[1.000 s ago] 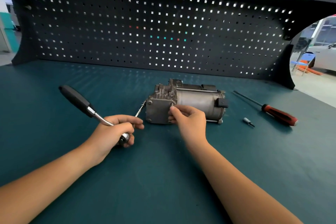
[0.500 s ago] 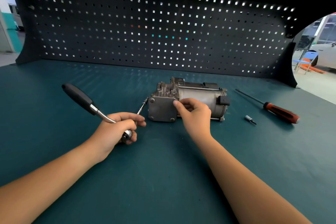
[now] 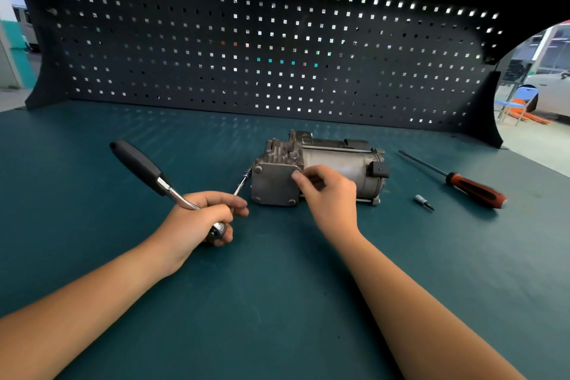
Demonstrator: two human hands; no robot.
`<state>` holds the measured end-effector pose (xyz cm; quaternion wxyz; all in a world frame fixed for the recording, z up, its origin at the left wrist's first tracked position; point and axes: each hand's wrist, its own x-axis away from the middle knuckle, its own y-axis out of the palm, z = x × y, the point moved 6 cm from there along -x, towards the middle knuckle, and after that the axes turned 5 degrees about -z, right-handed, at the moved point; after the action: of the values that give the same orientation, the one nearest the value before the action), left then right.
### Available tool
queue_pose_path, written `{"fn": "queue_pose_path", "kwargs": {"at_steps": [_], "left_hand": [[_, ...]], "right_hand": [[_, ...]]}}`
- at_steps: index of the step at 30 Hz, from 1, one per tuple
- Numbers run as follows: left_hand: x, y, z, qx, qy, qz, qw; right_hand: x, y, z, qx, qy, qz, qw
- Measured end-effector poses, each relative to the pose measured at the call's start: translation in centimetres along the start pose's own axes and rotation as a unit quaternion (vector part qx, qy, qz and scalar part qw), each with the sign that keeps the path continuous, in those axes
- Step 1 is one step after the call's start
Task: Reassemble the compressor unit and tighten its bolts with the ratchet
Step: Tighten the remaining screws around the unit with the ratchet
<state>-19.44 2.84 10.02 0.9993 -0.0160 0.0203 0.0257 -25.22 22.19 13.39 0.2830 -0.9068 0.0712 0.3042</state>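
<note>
Grey cast-metal compressor unit (image 3: 336, 163) on its side mid-bench on teal mat (image 3: 277, 302). Square end cover (image 3: 273, 185) facing cam, motor can off to the right. Cover seated flush on body; reads as mostly reassembled.

2 bolt heads visible in cover corners: top-left (image 3: 258, 169) & bottom-right (image 3: 291, 202). Bottom-left corner too dim to call. Torqued or only finger-tight: can't tell.

R hand (image 3: 331, 197) over cover's top-right corner, fingers curled, thumb & index tips pinched there. Prob. on the top-right bolt, threading it in by hand, w/ bolt itself hidden under fingertips (image 3: 296, 175).

L hand (image 3: 200, 214) wrapped round ratchet (image 3: 145, 168) near its head, resting on mat just left of unit. Black grip sticking up & away to the left. Thin ext. bar (image 3: 243, 182) from ratchet head pointing at cover's left edge, tip at or just beside it, contact unclear, not on any bolt.

Est. stage: bolts being started by finger, ratchet held ready. Left to do:
- seat top-right bolt
- check bottom-left
- run ratchet round all 4 corners, pref. crosswise

No ratchet tightening under way at this pt.

Off to the right, well apart from unit: red/black screwdriver (image 3: 475, 188) & small loose bit (image 3: 424, 202) flat on mat, not in use. Dark pegboard (image 3: 216, 49) behind bench.
</note>
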Motion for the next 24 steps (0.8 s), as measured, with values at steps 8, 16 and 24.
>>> {"fn": "queue_pose_path", "kwargs": {"at_steps": [8, 16, 24], "left_hand": [[0.0, -0.7, 0.4, 0.033, 0.028, 0.039, 0.998], [2.5, -0.1, 4.3, 0.000, 0.202, -0.046, 0.978], [3.4, 3.6, 2.2, -0.057, 0.105, -0.178, 0.977]], "right_hand": [[0.5, 0.1, 0.3, -0.037, 0.050, -0.029, 0.998], [1.9, 1.8, -0.2, -0.314, 0.264, -0.078, 0.909], [4.2, 4.1, -1.6, -0.515, 0.374, -0.101, 0.764]]}}
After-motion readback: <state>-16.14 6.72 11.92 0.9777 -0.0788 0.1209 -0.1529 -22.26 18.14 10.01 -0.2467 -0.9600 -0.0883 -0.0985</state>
